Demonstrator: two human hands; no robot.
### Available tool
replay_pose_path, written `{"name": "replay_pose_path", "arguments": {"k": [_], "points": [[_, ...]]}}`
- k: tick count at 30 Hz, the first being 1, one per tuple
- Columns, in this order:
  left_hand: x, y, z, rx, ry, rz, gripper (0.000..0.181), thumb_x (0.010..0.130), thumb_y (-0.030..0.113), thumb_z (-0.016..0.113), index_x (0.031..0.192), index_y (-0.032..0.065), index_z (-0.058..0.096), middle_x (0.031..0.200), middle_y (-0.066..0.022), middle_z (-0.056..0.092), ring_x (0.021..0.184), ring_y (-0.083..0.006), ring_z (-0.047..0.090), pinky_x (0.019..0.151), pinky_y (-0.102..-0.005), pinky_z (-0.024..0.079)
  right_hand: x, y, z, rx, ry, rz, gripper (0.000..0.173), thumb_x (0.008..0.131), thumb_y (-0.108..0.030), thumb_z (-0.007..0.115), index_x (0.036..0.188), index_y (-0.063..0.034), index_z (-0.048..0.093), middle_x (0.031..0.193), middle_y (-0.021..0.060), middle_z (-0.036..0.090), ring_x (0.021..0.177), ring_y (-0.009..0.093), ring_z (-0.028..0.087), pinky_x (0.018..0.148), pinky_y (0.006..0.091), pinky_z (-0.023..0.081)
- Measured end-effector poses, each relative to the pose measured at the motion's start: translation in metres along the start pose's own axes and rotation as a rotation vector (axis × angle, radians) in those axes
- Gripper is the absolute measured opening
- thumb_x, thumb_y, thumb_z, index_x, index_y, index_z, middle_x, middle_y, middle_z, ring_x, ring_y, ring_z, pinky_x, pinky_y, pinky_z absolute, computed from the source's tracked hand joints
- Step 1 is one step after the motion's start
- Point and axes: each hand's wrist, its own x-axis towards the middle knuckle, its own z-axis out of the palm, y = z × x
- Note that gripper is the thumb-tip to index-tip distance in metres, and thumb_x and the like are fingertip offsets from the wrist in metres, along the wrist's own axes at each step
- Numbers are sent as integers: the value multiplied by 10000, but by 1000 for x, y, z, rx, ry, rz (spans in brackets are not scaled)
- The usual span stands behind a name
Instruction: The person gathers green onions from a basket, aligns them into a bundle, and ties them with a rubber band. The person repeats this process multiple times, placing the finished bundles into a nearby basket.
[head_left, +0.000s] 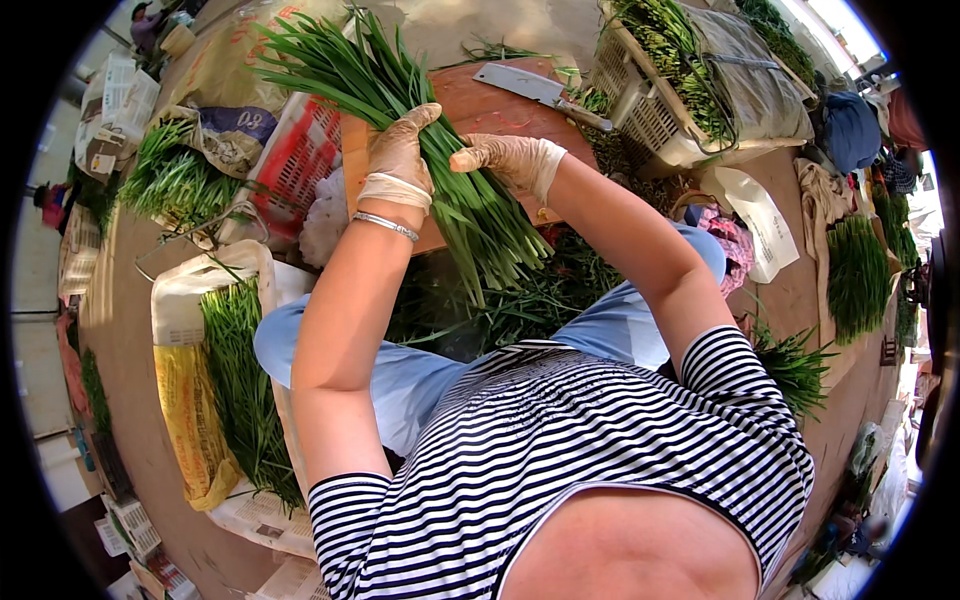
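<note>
A thick bundle of long flat green leaves, like garlic chives (480, 206), lies slantwise between my hands above a reddish wooden board (480, 94). My left hand (401, 154), in a stained thin glove, grips the bundle from its left side, thumb across the leaves. My right hand (510, 161), gloved too, is at the bundle's right side; its thumb points left over the stalks and its other fingers are hidden behind them. The loose leaf tips point up and left, the pale cut ends down and right. A wide-bladed knife (525, 82) with a wooden handle rests on the board's far right.
Loose leaves (517, 315) lie between my knees. At the left stand a white crate of greens (247, 382) and a red crate (300, 165); at the upper right, a white plastic crate (652, 127) full of stalks. People are at the far edges.
</note>
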Motion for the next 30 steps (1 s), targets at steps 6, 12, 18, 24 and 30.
{"name": "replay_pose_path", "arguments": {"k": [6,12,18,24,30], "points": [[-6,21,26,237,-167,-295,278,733,71,758,987,112,652,979,-22,642,895,-181,615,701,-387,538,-16,13,29,438,87,-19,437,707,-274,785,1057,-64,628,906,102,688,747,217,680,685,381,583],[3,45,-17,470,-221,-38,809,801,580,642,1412,155,324,1368,-80,426,1219,-224,428,798,-417,501,-23,30,24,599,74,-230,491,751,-299,736,1138,-24,610,959,123,684,807,227,677,749,381,571],[0,4,-68,220,-506,-431,693,760,539,721,1268,129,489,1148,-103,595,958,-195,604,680,-303,521,-23,31,23,499,-19,-117,406,763,-242,754,1092,-38,633,951,89,688,822,161,672,717,285,569],[3,-9,-48,-135,-651,-344,578,870,372,645,1313,57,449,1181,-199,611,1235,-360,473,974,-567,430,-17,13,32,172,34,139,254,798,-267,722,961,-92,637,827,34,683,673,129,659,582,290,562],[-6,-15,-42,-503,-581,-234,534,846,150,666,1319,19,455,908,-91,679,947,-337,648,931,-516,477,-25,-14,38,51,111,137,399,801,-334,749,1035,-37,621,906,57,680,764,150,655,695,298,548]]}}
